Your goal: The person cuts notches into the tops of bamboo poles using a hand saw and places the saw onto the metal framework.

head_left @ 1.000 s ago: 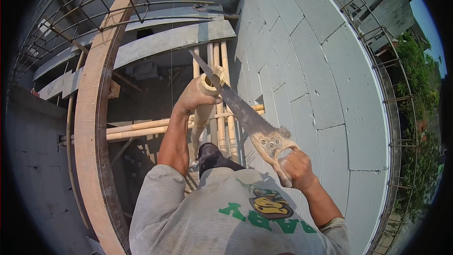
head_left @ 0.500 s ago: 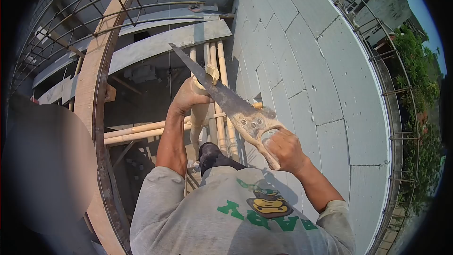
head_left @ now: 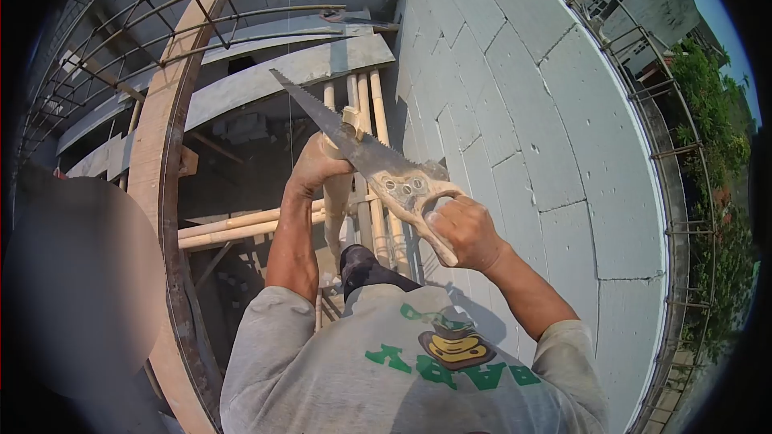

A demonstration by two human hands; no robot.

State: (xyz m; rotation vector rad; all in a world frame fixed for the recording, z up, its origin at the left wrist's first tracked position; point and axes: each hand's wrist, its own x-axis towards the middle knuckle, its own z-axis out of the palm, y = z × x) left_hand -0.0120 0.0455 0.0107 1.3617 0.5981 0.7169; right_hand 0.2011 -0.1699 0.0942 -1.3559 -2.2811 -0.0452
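Block wall [head_left: 555,153] to the right, timber beam [head_left: 161,145] to the left, bamboo poles [head_left: 379,112] beyond. From where I stand: left hand [head_left: 317,165] wrapped round an upright bamboo pole [head_left: 337,205], near its top end. Right hand [head_left: 466,233], fingers closed on the handle of a handsaw [head_left: 371,156], blade across that end. Cutting looks partly done: a raised piece [head_left: 352,119] shows past the blade, apparently attached. Can't tell cut depth or how much is left.
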